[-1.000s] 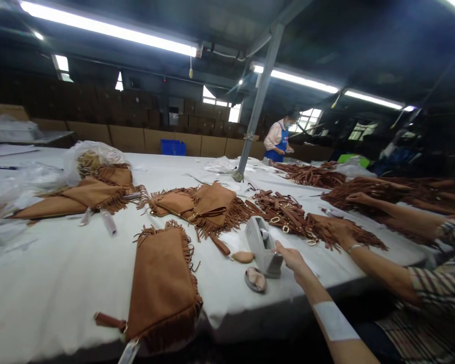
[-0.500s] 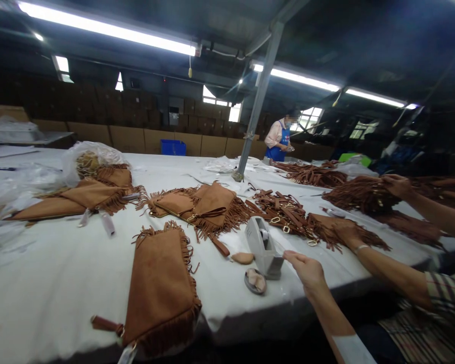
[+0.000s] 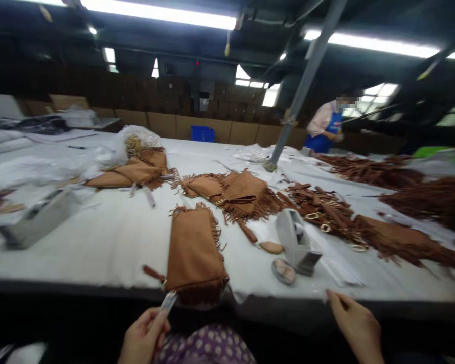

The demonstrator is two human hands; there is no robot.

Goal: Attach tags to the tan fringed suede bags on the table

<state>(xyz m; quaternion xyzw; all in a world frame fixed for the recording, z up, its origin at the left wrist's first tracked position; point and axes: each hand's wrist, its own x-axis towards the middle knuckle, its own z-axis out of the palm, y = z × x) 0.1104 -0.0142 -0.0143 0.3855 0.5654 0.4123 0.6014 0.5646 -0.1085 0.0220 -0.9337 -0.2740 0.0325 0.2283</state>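
Left hand: the left hand (image 3: 144, 339) is low in front of the bench edge, with thumb and fingers pinched on a narrow silvery strip (image 3: 169, 302).
Strip: it hangs down from the near end of a tan suede pouch with fringed sides (image 3: 195, 253).
Pouch: it lies flat on the white-covered bench (image 3: 109, 242), and its near end reaches the front edge. A short brown strap tab (image 3: 153, 274) sticks out at its near left corner.
Right hand: the right hand (image 3: 354, 326) is lifted toward the bench, its fingertips just at the front edge. Whether they grip anything cannot be told.
Hands: they are well apart, with a purple cloth with pale dots (image 3: 208, 349) low between them.
Near the right hand: a grey tape dispenser (image 3: 296, 242) stands on the bench. A small round dish (image 3: 283, 271) sits just beside its near left, and a tan oval pad (image 3: 272, 247) lies to the dispenser's left.
Middle of the bench: a heap of tan fringed pouches (image 3: 235, 194) lies beyond the single pouch. To its right is a pile of dark brown straps with gold buckles (image 3: 322, 210).
Far side: a person in a blue apron (image 3: 326, 129) stands by a slanted grey metal post (image 3: 307, 81).
Left: a blurred grey box (image 3: 38, 222) lies well apart from the pouch.
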